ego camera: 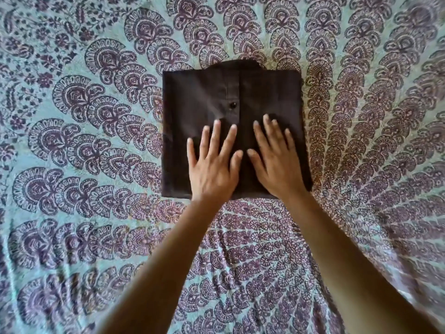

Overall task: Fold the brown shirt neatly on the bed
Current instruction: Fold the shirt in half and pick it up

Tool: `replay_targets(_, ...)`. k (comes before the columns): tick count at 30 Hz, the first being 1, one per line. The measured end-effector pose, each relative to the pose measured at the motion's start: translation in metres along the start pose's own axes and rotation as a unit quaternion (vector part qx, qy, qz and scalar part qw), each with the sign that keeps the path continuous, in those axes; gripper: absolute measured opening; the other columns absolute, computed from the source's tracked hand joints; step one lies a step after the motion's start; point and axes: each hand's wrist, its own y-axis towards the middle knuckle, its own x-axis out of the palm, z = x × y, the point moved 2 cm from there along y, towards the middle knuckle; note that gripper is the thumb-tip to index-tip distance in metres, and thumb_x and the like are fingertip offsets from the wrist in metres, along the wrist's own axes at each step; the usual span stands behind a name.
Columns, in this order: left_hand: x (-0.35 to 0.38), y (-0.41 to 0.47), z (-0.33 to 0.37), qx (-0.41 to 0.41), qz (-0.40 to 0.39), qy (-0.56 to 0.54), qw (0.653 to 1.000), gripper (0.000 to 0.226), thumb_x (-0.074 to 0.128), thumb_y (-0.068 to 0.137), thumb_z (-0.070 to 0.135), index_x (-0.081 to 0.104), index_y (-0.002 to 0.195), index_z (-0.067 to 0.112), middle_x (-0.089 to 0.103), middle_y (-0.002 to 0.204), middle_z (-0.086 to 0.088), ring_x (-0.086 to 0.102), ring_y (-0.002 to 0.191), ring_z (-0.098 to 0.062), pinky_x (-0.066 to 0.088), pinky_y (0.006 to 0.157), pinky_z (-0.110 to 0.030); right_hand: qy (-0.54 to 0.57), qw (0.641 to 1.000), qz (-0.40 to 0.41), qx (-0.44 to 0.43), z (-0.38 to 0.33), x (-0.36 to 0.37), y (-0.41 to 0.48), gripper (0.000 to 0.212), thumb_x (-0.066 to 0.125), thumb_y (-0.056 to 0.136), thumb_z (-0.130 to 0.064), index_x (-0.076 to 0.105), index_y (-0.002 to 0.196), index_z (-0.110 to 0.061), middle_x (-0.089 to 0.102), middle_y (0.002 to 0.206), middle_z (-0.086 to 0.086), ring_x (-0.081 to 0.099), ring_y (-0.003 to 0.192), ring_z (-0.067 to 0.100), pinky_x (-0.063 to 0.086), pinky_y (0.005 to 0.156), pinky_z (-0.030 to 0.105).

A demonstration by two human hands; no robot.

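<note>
Patterned bedspread (96, 213) carries the folded brown shirt (199, 92), whose near half lies under the left hand (212, 169) and right hand (277, 165), both pressed flat with fingers spread.

The brown shirt (199, 97) is seen folded into a compact, nearly square packet, laid flat on the bed (96, 225) near the middle of the view. Its cloth is a plain, dark brown, and its left and near edges are kept straight, meeting in a sharp corner. The front is turned upward: the placket (237, 92) is run from the far edge toward the near one, and a single dark button (232, 106) is shown on it. At the far edge the collar (234, 64) is seen projecting slightly. The bed is covered by a pale turquoise sheet printed with purple fan-like motifs, lightly rumpled at the near side.
</note>
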Motion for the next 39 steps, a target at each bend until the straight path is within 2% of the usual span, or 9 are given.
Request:
replay_targets(6, 0.005, -0.008, -0.047, -0.034, -0.01, 0.048, 0.998, 0.054, 0.022, 0.093, 0.054, 0.021, 0.146, 0.039, 0.017, 0.157, 0.001, 0.014, 0.144, -0.023, 0.002, 0.116, -0.047, -0.019, 1.0, -0.019, -0.003, 0.012, 0.006, -0.006, 0.06, 0.031, 0.094, -0.047, 0.028, 0.146, -0.018, 0.023, 0.153, 0.011, 0.022, 0.141, 0.027, 0.015, 0.114, 0.041)
replay_targets(12, -0.008, -0.01, -0.083, -0.195, -0.025, 0.003, 0.98, 0.05, 0.02, 0.097, 0.051, 0.011, 0.146, 0.043, 0.001, 0.159, 0.004, -0.003, 0.146, -0.019, -0.005, 0.116, -0.049, -0.051, 0.996, -0.022, 0.07, 0.023, 0.002, -0.007, 0.065, 0.024, 0.092, -0.055, 0.025, 0.146, -0.019, 0.022, 0.153, 0.015, 0.02, 0.142, 0.031, 0.01, 0.115, 0.046)
replay_targets(16, -0.03, -0.005, -0.077, -0.25, 0.055, -0.035, 0.966, 0.046, 0.033, 0.098, 0.043, 0.035, 0.142, 0.034, 0.011, 0.158, -0.002, 0.011, 0.143, -0.026, 0.009, 0.113, -0.045, -0.04, 0.991, -0.009, 0.128, 0.012, -0.007, -0.006, 0.066, 0.016, 0.093, -0.052, 0.026, 0.146, -0.013, 0.02, 0.152, 0.019, 0.016, 0.142, 0.034, 0.009, 0.115, 0.048)
replay_targets(22, -0.039, 0.018, -0.062, -0.389, 0.029, -0.183, 0.902, 0.051, 0.055, 0.09, 0.029, 0.039, 0.135, 0.01, 0.04, 0.137, -0.018, 0.04, 0.125, -0.034, 0.035, 0.101, -0.042, 0.001, 0.992, -0.063, 0.112, -0.002, 0.003, -0.002, 0.071, 0.008, 0.089, -0.055, 0.01, 0.149, -0.018, 0.004, 0.157, 0.011, 0.004, 0.145, 0.027, 0.0, 0.116, 0.041)
replay_targets(27, -0.048, 0.034, -0.08, -0.439, -0.025, -0.426, 0.791, 0.015, 0.073, 0.073, 0.012, 0.058, 0.076, 0.01, 0.067, 0.091, -0.014, 0.065, 0.085, -0.029, 0.056, 0.071, -0.04, 0.009, 0.988, -0.104, 0.115, 0.0, 0.001, 0.001, 0.064, 0.022, 0.096, -0.051, 0.004, 0.149, -0.02, -0.005, 0.157, 0.009, -0.004, 0.145, 0.024, -0.004, 0.116, 0.04)
replay_targets(31, -0.061, 0.029, -0.08, -0.394, -0.073, -0.553, 0.731, 0.011, 0.063, 0.08, 0.008, 0.059, 0.089, 0.013, 0.067, 0.085, -0.009, 0.064, 0.077, -0.025, 0.053, 0.053, -0.028, 0.032, 0.981, -0.146, 0.126, -0.001, -0.009, 0.007, 0.065, 0.03, 0.097, -0.047, 0.002, 0.149, -0.019, -0.009, 0.157, 0.009, -0.008, 0.144, 0.023, -0.004, 0.115, 0.04)
replay_targets(35, -0.065, 0.023, -0.088, -0.388, -0.151, -0.631, 0.655, 0.016, 0.057, 0.087, 0.013, 0.059, 0.102, 0.007, 0.07, 0.093, -0.011, 0.064, 0.089, -0.025, 0.053, 0.079, -0.041, 0.052, 0.971, -0.185, 0.142, -0.005, -0.021, 0.013, 0.066, 0.032, 0.097, -0.046, 0.005, 0.149, -0.017, -0.008, 0.157, 0.01, -0.006, 0.144, 0.025, 0.001, 0.116, 0.042)
replay_targets(37, -0.067, 0.024, -0.087, -0.396, -0.172, -0.623, 0.652, 0.016, 0.056, 0.089, 0.011, 0.059, 0.104, 0.006, 0.072, 0.081, -0.01, 0.067, 0.079, -0.023, 0.051, 0.087, -0.043, 0.096, 0.963, -0.195, 0.161, -0.01, -0.029, 0.016, 0.064, 0.032, 0.097, -0.046, 0.012, 0.149, -0.015, -0.003, 0.157, 0.012, -0.001, 0.144, 0.027, 0.005, 0.116, 0.043)
replay_targets(39, -0.075, 0.029, -0.078, -0.368, -0.142, -0.597, 0.699, 0.027, 0.056, 0.087, 0.003, 0.057, 0.114, 0.005, 0.07, 0.089, -0.014, 0.066, 0.075, -0.024, 0.053, 0.078, -0.04, 0.224, 0.938, -0.181, 0.195, -0.022, -0.045, 0.018, 0.061, 0.034, 0.097, -0.046, 0.021, 0.147, -0.013, 0.01, 0.156, 0.012, 0.009, 0.144, 0.027, 0.013, 0.115, 0.041)
